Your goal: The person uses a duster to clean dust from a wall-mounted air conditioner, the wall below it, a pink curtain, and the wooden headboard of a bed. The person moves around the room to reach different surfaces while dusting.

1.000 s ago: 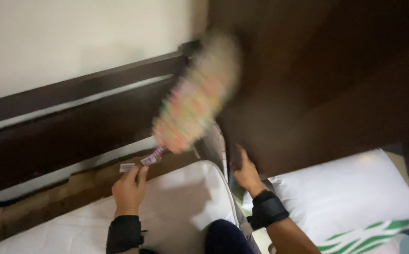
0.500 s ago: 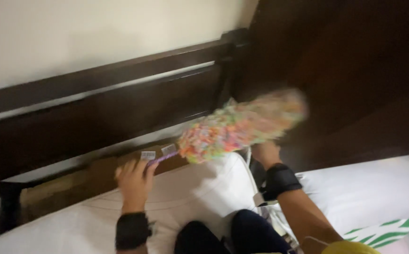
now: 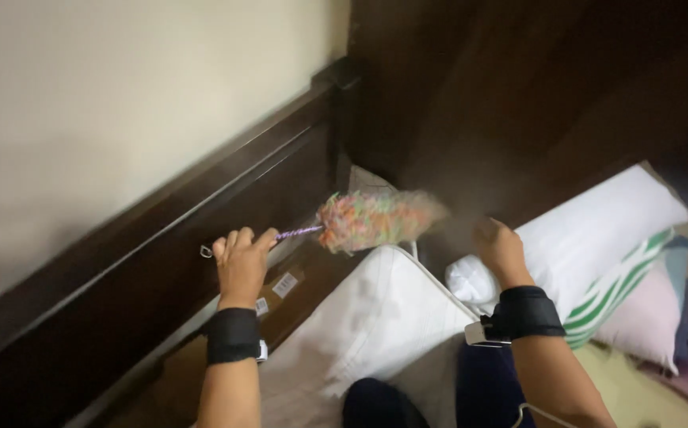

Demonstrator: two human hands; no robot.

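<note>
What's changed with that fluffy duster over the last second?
The multicoloured duster swung down from upright against the headboard to lying level over the white pillow, near the corner. The left hand keeps its grip on the handle; the right hand remains empty nearby.

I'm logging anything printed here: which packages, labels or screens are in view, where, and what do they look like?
Cardboard box: brown, flat, wedged between the dark headboard and the white mattress, below the left hand.
Two labels: small white rectangles with dark print, stuck on the box's top face.
No screens or signs show.
</note>
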